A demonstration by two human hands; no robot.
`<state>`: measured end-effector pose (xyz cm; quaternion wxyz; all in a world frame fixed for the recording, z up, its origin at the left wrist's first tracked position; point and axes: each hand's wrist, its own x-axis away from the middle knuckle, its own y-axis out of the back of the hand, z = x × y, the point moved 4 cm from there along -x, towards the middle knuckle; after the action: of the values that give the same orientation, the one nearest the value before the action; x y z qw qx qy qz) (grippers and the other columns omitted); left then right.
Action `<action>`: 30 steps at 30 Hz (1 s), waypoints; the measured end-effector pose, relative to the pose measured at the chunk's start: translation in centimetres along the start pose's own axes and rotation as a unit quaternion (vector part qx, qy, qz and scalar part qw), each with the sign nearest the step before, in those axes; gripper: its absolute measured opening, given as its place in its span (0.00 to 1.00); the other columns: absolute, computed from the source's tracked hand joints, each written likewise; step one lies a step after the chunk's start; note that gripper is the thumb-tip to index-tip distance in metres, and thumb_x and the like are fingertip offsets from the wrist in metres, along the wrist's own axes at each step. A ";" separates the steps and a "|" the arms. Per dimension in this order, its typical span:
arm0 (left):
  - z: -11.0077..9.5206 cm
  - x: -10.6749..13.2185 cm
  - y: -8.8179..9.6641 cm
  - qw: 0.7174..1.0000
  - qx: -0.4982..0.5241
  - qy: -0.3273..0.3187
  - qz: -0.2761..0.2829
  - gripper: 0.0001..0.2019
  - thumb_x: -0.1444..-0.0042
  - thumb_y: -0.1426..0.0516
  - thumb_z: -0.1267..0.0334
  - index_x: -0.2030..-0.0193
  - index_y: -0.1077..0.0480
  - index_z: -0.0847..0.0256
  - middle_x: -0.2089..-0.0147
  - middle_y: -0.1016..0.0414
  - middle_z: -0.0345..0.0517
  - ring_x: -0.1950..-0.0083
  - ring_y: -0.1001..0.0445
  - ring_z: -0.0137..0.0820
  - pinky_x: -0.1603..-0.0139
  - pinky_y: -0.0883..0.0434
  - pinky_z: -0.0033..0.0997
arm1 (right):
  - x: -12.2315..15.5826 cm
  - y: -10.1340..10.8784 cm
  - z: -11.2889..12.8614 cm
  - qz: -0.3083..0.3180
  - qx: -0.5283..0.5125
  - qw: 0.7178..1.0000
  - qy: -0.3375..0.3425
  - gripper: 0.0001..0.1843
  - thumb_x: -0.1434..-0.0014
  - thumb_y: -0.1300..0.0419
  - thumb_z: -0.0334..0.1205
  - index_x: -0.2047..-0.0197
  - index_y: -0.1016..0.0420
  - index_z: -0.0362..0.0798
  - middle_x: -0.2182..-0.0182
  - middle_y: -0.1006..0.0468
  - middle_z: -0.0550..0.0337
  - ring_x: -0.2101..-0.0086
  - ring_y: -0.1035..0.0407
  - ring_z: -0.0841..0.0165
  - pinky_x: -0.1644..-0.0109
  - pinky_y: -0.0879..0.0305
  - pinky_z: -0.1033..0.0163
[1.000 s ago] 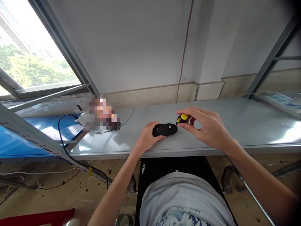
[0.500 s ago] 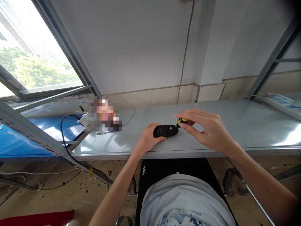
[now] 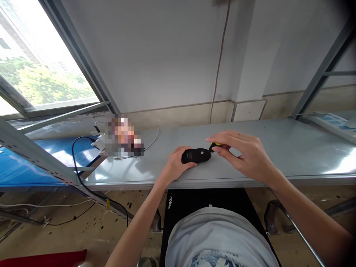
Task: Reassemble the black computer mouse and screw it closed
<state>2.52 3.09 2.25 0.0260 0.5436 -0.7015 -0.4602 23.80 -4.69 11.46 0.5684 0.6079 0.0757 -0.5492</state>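
Observation:
A black computer mouse (image 3: 197, 155) lies with its printed underside up, a small white round spot near its right end. My left hand (image 3: 180, 162) is closed around the left end of this mouse, holding it on the grey tabletop. Between the thumb and fingers of my right hand (image 3: 244, 152) is a stubby black-and-yellow screwdriver (image 3: 213, 145), mostly covered by the fingers. Its dark lower part is close to the mouse's right end; whether they touch I cannot tell.
A grey metal table (image 3: 280, 148) runs along the wall. To the left stand a pixelated object (image 3: 124, 135) and white plugs with cables (image 3: 100, 144). A slanted metal post (image 3: 36, 152) crosses the left side. Blue-and-white sheets (image 3: 333, 122) lie at far right.
The screwdriver has turned in my right fingers, so less of its yellow shows. My left hand and the mouse are almost where they were.

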 end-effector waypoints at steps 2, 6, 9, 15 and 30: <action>0.0 0.0 0.0 1.000 0.002 0.000 0.001 0.24 0.47 0.33 0.59 0.44 0.31 0.54 0.47 0.26 0.45 0.47 0.27 0.38 0.45 0.30 0.39 | 0.0 0.0 0.0 -0.001 -0.001 1.000 0.004 0.14 0.33 0.42 0.35 0.47 0.23 0.55 0.53 0.20 0.59 0.66 0.27 0.71 0.62 0.31 0.64; 0.2 0.0 -0.1 1.000 -0.001 0.000 -0.003 0.24 0.48 0.32 0.59 0.44 0.31 0.54 0.48 0.26 0.45 0.47 0.28 0.38 0.45 0.30 0.39 | 0.0 0.0 0.0 -0.007 -0.006 1.000 0.000 0.14 0.34 0.42 0.35 0.47 0.23 0.55 0.53 0.20 0.59 0.67 0.27 0.71 0.62 0.30 0.64; 0.3 0.0 -0.1 1.000 -0.007 -0.001 -0.007 0.25 0.48 0.32 0.58 0.44 0.31 0.54 0.48 0.26 0.44 0.48 0.28 0.38 0.46 0.31 0.38 | 0.1 0.1 0.1 -0.009 -0.012 1.000 -0.004 0.16 0.34 0.42 0.34 0.45 0.24 0.55 0.52 0.20 0.58 0.68 0.27 0.71 0.59 0.29 0.62; 0.4 0.0 -0.1 1.000 -0.005 0.011 -0.003 0.25 0.48 0.32 0.57 0.44 0.31 0.53 0.48 0.27 0.44 0.48 0.28 0.37 0.47 0.30 0.37 | 0.2 0.0 0.2 -0.001 -0.011 1.000 -0.004 0.18 0.33 0.45 0.33 0.42 0.26 0.55 0.50 0.20 0.58 0.68 0.26 0.71 0.56 0.28 0.61; 0.1 0.0 0.0 1.000 0.008 0.012 0.005 0.24 0.47 0.33 0.58 0.44 0.31 0.53 0.48 0.26 0.45 0.48 0.27 0.38 0.46 0.29 0.39 | 0.1 -0.1 0.1 0.008 -0.002 1.000 0.002 0.15 0.33 0.44 0.36 0.46 0.23 0.56 0.53 0.21 0.57 0.68 0.28 0.71 0.68 0.33 0.64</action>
<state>2.50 3.13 2.17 0.0318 0.5456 -0.7077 -0.4477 23.71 -4.77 11.38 0.5737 0.6084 0.0730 -0.5435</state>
